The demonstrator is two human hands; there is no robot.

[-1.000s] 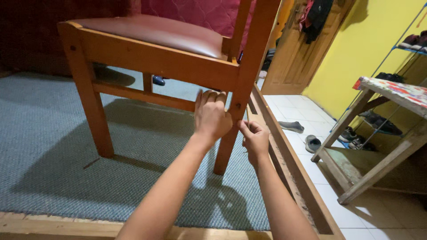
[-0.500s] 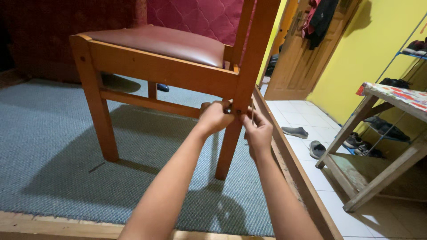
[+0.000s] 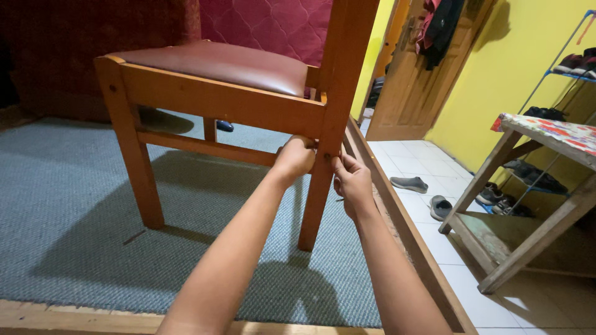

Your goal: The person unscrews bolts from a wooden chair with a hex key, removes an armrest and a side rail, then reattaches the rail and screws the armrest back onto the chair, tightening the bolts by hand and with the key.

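A wooden chair [image 3: 205,99] with a dark red padded seat stands on a grey carpet [image 3: 74,211]. My left hand [image 3: 295,158] is closed against the chair's back leg [image 3: 323,167], just under the side rail. My right hand [image 3: 351,180] presses its pinched fingertips to the same leg from the right, at the joint. Whatever small thing the fingers may hold is hidden.
A raised wooden edge [image 3: 403,229] borders the carpet on the right, with white tiles beyond. Two slippers [image 3: 425,195] lie on the tiles. A wooden table [image 3: 534,186] with a patterned top stands at right, a shoe rack [image 3: 559,68] behind it, a door [image 3: 416,68] farther back.
Both hands have risen along the chair leg toward the joint under the seat rail. The view has moved closer and slightly upward.
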